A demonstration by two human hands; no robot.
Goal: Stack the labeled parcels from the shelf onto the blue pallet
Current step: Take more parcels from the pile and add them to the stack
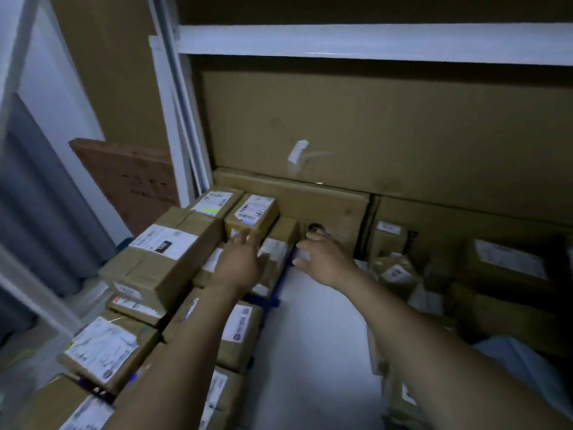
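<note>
The job looks well advanced but not finished. Down the left half of the frame, many labeled parcels are stacked in several layers on the blue pallet (277, 291), of which only a dark blue edge shows beside the pale floor at centre. Among them, a large parcel (164, 259) sits high at centre left and a small parcel (251, 214) stands at the far end of the stack. The left hand (240, 263) reaches over the stack with straight, spread fingers and grips nothing, its fingertips at or just short of the small parcel. The right hand (325, 259) is just right of a low parcel (274, 248) at the pallet's far end. Its fingers are bent downward, and the blur hides whether they hold anything. At centre right and lower right, more labeled boxes (508, 259) sit in shadow below the white shelf beam (372, 41), well apart from the pallet. These are probably what is left to carry over. The hands seem to be settling or squaring a parcel on the stack.
</note>
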